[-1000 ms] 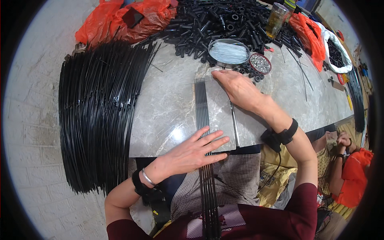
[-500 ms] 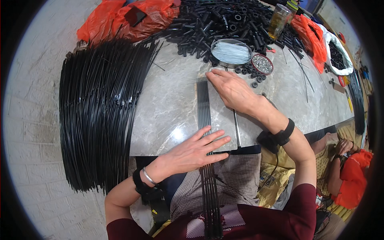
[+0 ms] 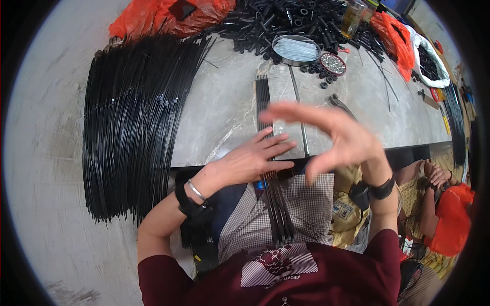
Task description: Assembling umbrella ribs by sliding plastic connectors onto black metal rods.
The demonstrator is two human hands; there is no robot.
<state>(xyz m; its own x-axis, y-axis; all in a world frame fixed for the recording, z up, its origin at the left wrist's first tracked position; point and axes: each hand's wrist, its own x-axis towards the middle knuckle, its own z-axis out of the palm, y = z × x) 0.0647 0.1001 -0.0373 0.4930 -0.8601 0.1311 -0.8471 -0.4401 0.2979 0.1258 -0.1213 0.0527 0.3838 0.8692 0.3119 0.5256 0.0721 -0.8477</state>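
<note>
A flat row of several thin black rods [image 3: 262, 94] lies across the table's near edge, its near ends reaching over my lap. Thin wires cross the far ends of the row. My left hand [image 3: 250, 159] rests on the rods near the edge, fingers spread and flat, not gripping. Held up to the right of the row, my right hand [image 3: 339, 136] is smeared by motion. Its thumb stands well apart from the fingers, with nothing visible between them. Beyond the hands, a round tin [image 3: 276, 51] contains pale thin wires [image 3: 297, 49].
A thick sheaf of black rods [image 3: 130, 117] covers the left side. Black tubular parts [image 3: 286, 23] heap at the back, near a red-rimmed dish [image 3: 333, 64] of small metal pieces. Pliers [image 3: 341, 104] lie beyond my right hand. A person in red [image 3: 449, 224] sits at right.
My right hand has left the far ends of the rods and swung back toward me and right, opening. The row has slid slightly away from me; my left hand stays on it.
</note>
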